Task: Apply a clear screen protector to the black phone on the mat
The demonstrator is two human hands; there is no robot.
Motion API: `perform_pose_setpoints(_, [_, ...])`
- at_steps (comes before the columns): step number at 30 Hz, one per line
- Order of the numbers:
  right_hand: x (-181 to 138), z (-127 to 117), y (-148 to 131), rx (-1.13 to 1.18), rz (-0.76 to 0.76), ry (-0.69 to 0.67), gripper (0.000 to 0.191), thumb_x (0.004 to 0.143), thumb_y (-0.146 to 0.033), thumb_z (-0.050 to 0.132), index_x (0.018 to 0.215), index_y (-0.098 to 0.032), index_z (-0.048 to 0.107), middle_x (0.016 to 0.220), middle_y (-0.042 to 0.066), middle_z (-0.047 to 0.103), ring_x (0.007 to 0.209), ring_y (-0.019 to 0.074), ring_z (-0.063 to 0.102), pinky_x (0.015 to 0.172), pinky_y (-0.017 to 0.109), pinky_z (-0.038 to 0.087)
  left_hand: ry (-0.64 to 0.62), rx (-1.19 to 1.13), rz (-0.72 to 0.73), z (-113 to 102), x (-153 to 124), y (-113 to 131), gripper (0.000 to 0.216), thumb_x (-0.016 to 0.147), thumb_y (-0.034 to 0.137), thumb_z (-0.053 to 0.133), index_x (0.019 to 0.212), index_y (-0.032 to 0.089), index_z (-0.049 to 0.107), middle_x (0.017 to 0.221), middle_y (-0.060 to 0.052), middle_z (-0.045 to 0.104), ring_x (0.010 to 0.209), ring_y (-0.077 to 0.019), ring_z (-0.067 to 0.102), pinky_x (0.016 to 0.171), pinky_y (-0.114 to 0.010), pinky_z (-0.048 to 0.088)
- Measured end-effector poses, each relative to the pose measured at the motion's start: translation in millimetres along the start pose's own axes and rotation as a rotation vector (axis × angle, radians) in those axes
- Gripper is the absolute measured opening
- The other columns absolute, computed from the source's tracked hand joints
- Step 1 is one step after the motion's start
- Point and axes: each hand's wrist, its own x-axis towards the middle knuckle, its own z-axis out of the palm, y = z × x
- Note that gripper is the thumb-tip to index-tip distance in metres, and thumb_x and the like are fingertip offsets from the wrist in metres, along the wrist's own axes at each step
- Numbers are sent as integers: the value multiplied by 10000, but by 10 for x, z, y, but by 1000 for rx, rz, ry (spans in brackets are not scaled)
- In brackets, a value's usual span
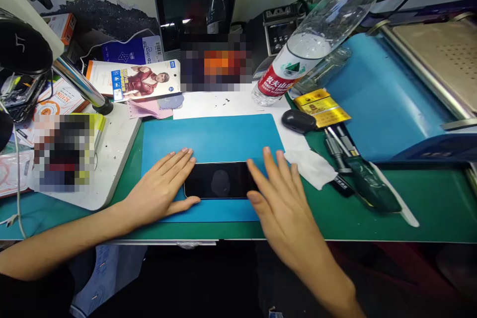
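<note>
A black phone lies flat, screen up, on a blue work mat near the front of the bench. My left hand rests flat on the mat against the phone's left end, fingers stretched out, thumb along its front edge. Over the phone's right end lies my right hand, fingers spread and extended, touching its right end. Neither hand grips anything.
A white wipe lies right of the mat, beside tweezers and tools, a black oval case and yellow packets. A water bottle leans at the back right. A blue machine fills the right. Boxes and packaging crowd the left.
</note>
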Motion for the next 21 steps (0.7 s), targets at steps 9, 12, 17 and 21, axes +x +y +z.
perform_pose_setpoints(9, [1334, -16, 256, 67, -198, 56, 349, 1110, -320, 473, 1268, -191, 756, 1370, 91, 768, 1262, 286, 736, 1042, 453, 614, -13, -50, 15, -49, 6, -2, 686, 1118, 531, 519, 1652, 125, 376, 1698, -185, 460, 1600, -318, 434, 1316, -528, 409])
perform_pose_setpoints(12, [1665, 132, 252, -19, -218, 17, 353, 1097, -313, 452, 1227, -197, 760, 1362, 83, 772, 1208, 315, 754, 897, 448, 625, 2, -114, 40, -59, 10, -5, 618, 1119, 479, 545, 1642, 177, 413, 1642, -169, 544, 1552, -306, 507, 1267, -517, 473])
perform_pose_setpoints(17, [1987, 330, 118, -80, -305, 29, 409, 1126, -324, 359, 1316, -201, 699, 1602, 74, 607, 1220, 312, 732, 791, 413, 586, 11, -121, 58, -55, 11, 3, 503, 1124, 449, 540, 1530, 151, 542, 1575, -189, 606, 1472, -313, 593, 1210, -508, 528])
perform_pose_setpoints(21, [2086, 484, 66, -110, -342, 12, 475, 1148, -351, 277, 1345, -186, 676, 1643, 84, 560, 1186, 321, 716, 775, 414, 574, -12, -124, 51, -58, 12, 12, 493, 1130, 450, 520, 1527, 158, 549, 1592, -189, 590, 1472, -313, 592, 1224, -519, 514])
